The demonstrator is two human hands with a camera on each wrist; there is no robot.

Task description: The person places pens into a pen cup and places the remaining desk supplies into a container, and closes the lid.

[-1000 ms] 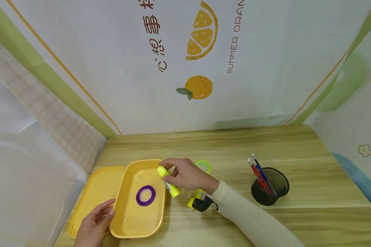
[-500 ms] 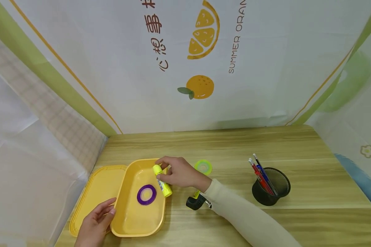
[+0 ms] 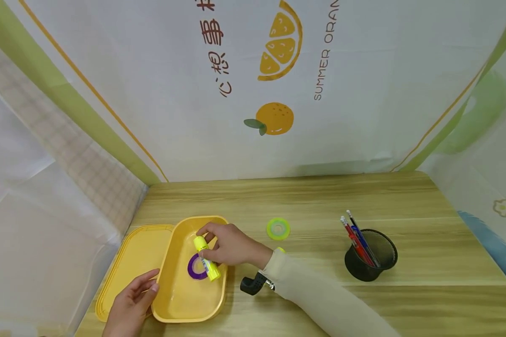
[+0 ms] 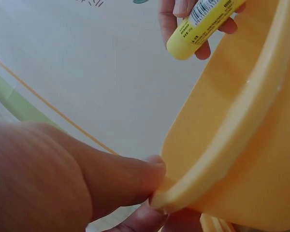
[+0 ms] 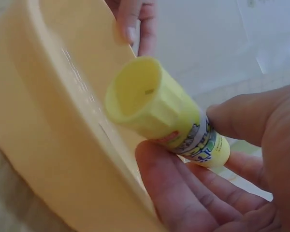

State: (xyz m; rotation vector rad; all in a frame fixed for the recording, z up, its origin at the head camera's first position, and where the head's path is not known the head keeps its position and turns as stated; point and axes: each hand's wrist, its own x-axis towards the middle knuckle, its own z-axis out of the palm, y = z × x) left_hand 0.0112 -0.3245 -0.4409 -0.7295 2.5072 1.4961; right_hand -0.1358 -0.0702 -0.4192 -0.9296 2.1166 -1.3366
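Observation:
My right hand (image 3: 234,245) holds a yellow glue stick (image 3: 212,270) over the inside of a yellow plastic box (image 3: 185,306). In the right wrist view the thumb and fingers close round the glue stick (image 5: 171,113), its hollow end facing the camera. On the box floor lies a purple ring-shaped tape roll (image 3: 192,270), partly covered by the glue stick. My left hand (image 3: 130,302) grips the box's left side. The left wrist view has the thumb on the rim (image 4: 222,145) and fingers beneath it.
A yellow lid (image 3: 137,252) lies left of the box. A green tape roll (image 3: 271,229) lies right of it, and something yellow (image 3: 281,250) is mostly hidden by the right sleeve. Farther right stands a black mesh cup (image 3: 360,271) with several pens and pencils (image 3: 356,238).
My right hand has moved left with the glue stick, from the box's right rim to above its inside. The green tape roll is now fully uncovered. The left hand stays on the box.

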